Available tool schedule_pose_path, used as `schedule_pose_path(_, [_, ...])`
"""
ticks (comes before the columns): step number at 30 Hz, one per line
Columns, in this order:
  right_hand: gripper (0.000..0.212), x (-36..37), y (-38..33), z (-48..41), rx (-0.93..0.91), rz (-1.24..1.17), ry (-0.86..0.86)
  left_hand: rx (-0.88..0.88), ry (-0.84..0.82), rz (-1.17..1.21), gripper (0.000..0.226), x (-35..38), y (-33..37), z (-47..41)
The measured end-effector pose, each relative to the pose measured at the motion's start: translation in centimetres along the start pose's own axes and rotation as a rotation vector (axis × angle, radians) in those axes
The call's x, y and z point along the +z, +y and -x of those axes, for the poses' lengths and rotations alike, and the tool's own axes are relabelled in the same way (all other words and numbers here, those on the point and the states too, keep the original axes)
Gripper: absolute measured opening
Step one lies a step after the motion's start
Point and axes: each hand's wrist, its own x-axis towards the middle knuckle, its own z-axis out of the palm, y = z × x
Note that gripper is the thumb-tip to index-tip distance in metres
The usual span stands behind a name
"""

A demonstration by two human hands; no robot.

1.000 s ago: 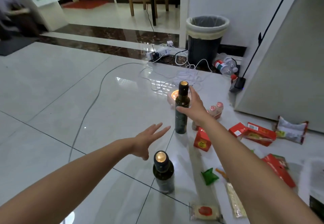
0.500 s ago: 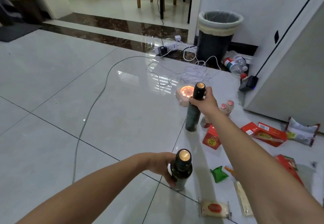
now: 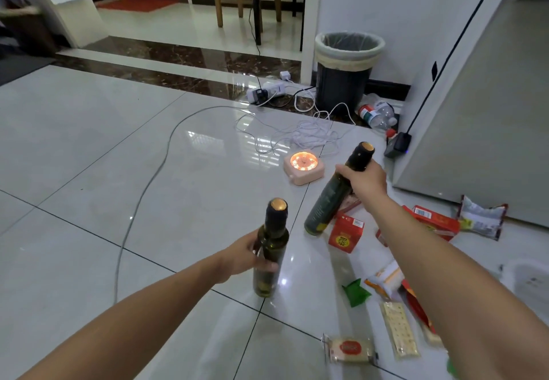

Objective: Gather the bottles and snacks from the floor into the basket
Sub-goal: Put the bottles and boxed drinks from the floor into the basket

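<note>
My left hand (image 3: 242, 256) grips the near dark green bottle (image 3: 271, 249) around its body, held upright just above the floor. My right hand (image 3: 364, 179) holds the far dark green bottle (image 3: 326, 201) by its neck, tilted with its base toward the left. Snacks lie on the tiles to the right: a small red carton (image 3: 346, 232), a red box (image 3: 435, 220), a white and red bag (image 3: 479, 216), a green packet (image 3: 355, 292), a cracker pack (image 3: 399, 329) and a wrapped snack (image 3: 350, 348). No basket is in view.
A pink lamp with a glowing ring (image 3: 303, 167) sits behind the bottles among tangled white cables (image 3: 300, 133). A lined bin (image 3: 346, 72) stands by the wall, a plastic water bottle (image 3: 377, 113) beside it. A grey cable (image 3: 142, 198) crosses the floor. A grey cabinet (image 3: 487, 106) stands right.
My left hand went from open to closed around the near bottle and lifted it. My right hand has tilted and raised the far bottle off the floor.
</note>
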Motion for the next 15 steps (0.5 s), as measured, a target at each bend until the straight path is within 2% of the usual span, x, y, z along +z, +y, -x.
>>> schedule_pose_path(4, [0.038, -4.6, -0.6, -0.5, -0.011, -0.117, 0.148, 0.012, 0.212, 0.168, 0.046, 0.5, 2.5, -0.9])
schedule_pose_path(7, [0.037, -9.3, -0.8, -0.4, -0.003, -0.231, 0.268, 0.056, 0.286, 0.251, 0.045, 2.0, 5.4, -2.1])
schedule_pose_path(11, [0.034, -17.2, -0.1, 0.5, 0.060, -0.420, 0.426, 0.131, 0.256, 0.184, 0.044, 5.7, 10.2, -4.2])
schedule_pose_path(13, [0.044, -21.7, 0.7, 1.4, 0.094, -0.490, 0.509, 0.191, 0.200, 0.130, 0.042, 8.3, 12.7, -4.9])
schedule_pose_path(15, [0.053, -26.2, 2.4, 2.5, 0.128, -0.543, 0.606, 0.226, 0.149, 0.090, 0.049, 11.3, 15.0, -5.8])
